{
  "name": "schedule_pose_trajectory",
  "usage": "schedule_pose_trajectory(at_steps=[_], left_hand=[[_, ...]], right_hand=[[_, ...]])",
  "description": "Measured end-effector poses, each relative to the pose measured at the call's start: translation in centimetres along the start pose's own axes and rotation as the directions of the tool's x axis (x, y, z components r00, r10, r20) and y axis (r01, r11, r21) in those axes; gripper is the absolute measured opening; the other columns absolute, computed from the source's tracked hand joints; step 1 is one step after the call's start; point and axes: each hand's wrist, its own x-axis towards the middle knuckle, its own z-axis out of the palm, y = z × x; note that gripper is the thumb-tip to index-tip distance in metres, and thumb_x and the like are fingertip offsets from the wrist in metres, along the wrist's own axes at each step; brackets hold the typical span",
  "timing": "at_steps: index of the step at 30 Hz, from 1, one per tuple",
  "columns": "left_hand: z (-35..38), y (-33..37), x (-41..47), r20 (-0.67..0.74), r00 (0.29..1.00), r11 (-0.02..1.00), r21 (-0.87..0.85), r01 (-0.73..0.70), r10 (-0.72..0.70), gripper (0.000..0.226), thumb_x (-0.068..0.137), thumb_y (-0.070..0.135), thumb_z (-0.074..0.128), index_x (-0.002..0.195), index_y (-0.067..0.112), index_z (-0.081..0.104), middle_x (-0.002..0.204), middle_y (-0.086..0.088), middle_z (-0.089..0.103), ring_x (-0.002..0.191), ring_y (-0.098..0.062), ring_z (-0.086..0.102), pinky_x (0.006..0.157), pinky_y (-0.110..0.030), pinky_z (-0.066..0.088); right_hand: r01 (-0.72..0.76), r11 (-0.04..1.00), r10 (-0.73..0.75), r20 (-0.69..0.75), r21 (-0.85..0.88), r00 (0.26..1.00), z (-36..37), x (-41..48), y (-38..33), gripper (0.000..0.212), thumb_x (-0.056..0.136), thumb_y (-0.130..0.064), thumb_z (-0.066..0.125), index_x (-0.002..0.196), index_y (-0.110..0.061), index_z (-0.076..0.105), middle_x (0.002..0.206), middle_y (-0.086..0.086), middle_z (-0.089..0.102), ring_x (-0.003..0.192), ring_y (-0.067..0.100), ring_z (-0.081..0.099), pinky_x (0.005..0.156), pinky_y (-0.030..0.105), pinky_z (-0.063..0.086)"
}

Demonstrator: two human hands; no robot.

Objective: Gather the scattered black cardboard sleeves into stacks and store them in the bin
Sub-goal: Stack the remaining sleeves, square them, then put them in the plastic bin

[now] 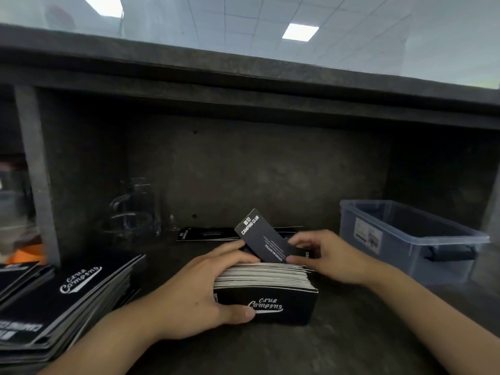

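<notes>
A thick stack of black cardboard sleeves [273, 301] stands on edge on the dark counter, its front face printed "Club Camping". My left hand [200, 290] grips the stack's left end, thumb on the front face and fingers over the top. My right hand [330, 255] pinches a single black sleeve [263, 239] that tilts up above the back of the stack. More sleeves [205, 234] lie flat behind. A big pile of sleeves [62, 299] lies at the left. The translucent blue-grey bin [405, 239] stands at the right.
Clear glass jugs [135, 209] stand at the back left of the recess. A dark shelf [243, 85] overhangs the counter, with a post [35, 169] at the left. Something orange [27, 254] lies past the post.
</notes>
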Motion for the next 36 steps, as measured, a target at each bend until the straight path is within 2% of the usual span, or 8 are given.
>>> schedule_pose_trajectory(at_steps=[4, 9, 14, 19, 23, 29, 32, 36], left_hand=[[-0.1, 0.1, 0.2, 0.004, 1.0, 1.0, -0.008, -0.013, 0.013, 0.058, 0.077, 0.04, 0.087, 0.128, 0.042, 0.06, 0.146, 0.032, 0.038, 0.136, 0.014, 0.037, 0.114, -0.015, 0.032], [0.0, -0.2, 0.1, 0.021, 0.999, 0.999, -0.005, 0.041, -0.041, 0.059, 0.076, 0.051, 0.084, 0.127, 0.053, 0.055, 0.15, 0.036, 0.025, 0.143, 0.02, 0.016, 0.12, -0.027, 0.029], [-0.1, 0.1, -0.1, 0.042, 0.995, 0.996, -0.001, 0.086, -0.086, 0.061, 0.074, 0.055, 0.084, 0.125, 0.054, 0.051, 0.153, 0.038, 0.018, 0.142, 0.023, 0.01, 0.119, -0.026, 0.028], [-0.2, 0.4, -0.2, 0.007, 0.982, 0.982, -0.014, 0.187, -0.187, 0.111, 0.069, 0.054, 0.087, 0.146, 0.06, 0.008, 0.15, 0.037, 0.032, 0.132, 0.015, 0.037, 0.111, -0.016, 0.03], [-0.1, 0.8, -0.2, 0.033, 0.985, 0.985, -0.024, 0.172, -0.171, 0.115, 0.075, 0.049, 0.086, 0.147, 0.065, -0.002, 0.133, 0.034, 0.053, 0.125, 0.007, 0.048, 0.114, -0.025, 0.035], [-0.2, 1.0, 0.1, 0.015, 0.997, 0.982, -0.169, 0.079, -0.077, 0.085, 0.079, 0.024, 0.087, 0.131, 0.071, 0.038, 0.117, 0.02, 0.069, 0.107, 0.001, 0.068, 0.101, -0.027, 0.052], [-0.3, 1.2, 0.1, 0.013, 0.997, 0.981, -0.181, 0.075, -0.074, 0.09, 0.08, 0.021, 0.086, 0.143, 0.061, 0.036, 0.12, 0.026, 0.067, 0.11, 0.004, 0.066, 0.101, -0.022, 0.049], [-0.3, 0.9, -0.2, -0.019, 0.992, 0.991, -0.042, 0.124, -0.125, 0.1, 0.076, 0.044, 0.086, 0.146, 0.068, 0.019, 0.125, 0.05, 0.044, 0.119, 0.02, 0.049, 0.103, -0.006, 0.037]], right_hand=[[0.035, 0.999, -0.035, -0.012, -0.021, 0.999, 0.0, 0.2, -0.9, 0.014, 0.093, -0.035, 0.07, 0.101, -0.024, 0.076, 0.107, -0.012, 0.075, 0.103, 0.001, 0.069, 0.092, 0.019, 0.052], [0.05, 0.97, 0.006, -0.229, 0.237, 0.973, -0.9, 0.1, -0.3, 0.011, 0.093, -0.025, 0.071, 0.087, -0.015, 0.073, 0.087, -0.005, 0.075, 0.082, 0.008, 0.07, 0.075, 0.018, 0.05], [-0.009, 0.787, 0.149, -0.176, 0.617, 0.973, -0.3, 0.0, -0.8, 0.03, 0.095, -0.007, 0.065, 0.124, -0.007, 0.06, 0.114, 0.014, 0.076, 0.109, 0.029, 0.073, 0.093, 0.038, 0.06], [-0.106, 0.464, 0.182, 0.022, 0.879, 0.983, 1.8, 0.1, -2.3, 0.015, 0.088, -0.008, 0.07, 0.101, -0.004, 0.075, 0.117, 0.024, 0.072, 0.111, 0.033, 0.071, 0.097, 0.043, 0.059], [-0.293, 0.608, 0.186, 0.226, 0.738, 0.956, 2.6, -0.1, -2.2, 0.061, 0.079, -0.018, 0.082, 0.132, 0.003, 0.061, 0.126, 0.019, 0.071, 0.12, 0.03, 0.067, 0.11, 0.043, 0.048], [-0.076, 0.652, 0.097, 0.016, 0.754, 0.995, 0.8, -0.6, -2.5, 0.043, 0.083, -0.018, 0.081, 0.124, -0.01, 0.067, 0.119, 0.012, 0.075, 0.113, 0.027, 0.071, 0.086, 0.028, 0.06], [0.13, 0.803, -0.004, -0.214, 0.582, 0.977, -0.4, -0.7, -2.5, 0.051, 0.085, -0.008, 0.077, 0.132, -0.018, 0.062, 0.115, 0.01, 0.076, 0.106, 0.027, 0.073, 0.08, 0.03, 0.062], [0.124, 0.958, -0.074, -0.196, 0.26, 0.978, -1.7, -1.4, -2.6, 0.029, 0.087, -0.005, 0.074, 0.115, -0.012, 0.069, 0.113, -0.001, 0.077, 0.101, 0.016, 0.075, 0.084, 0.03, 0.062]])
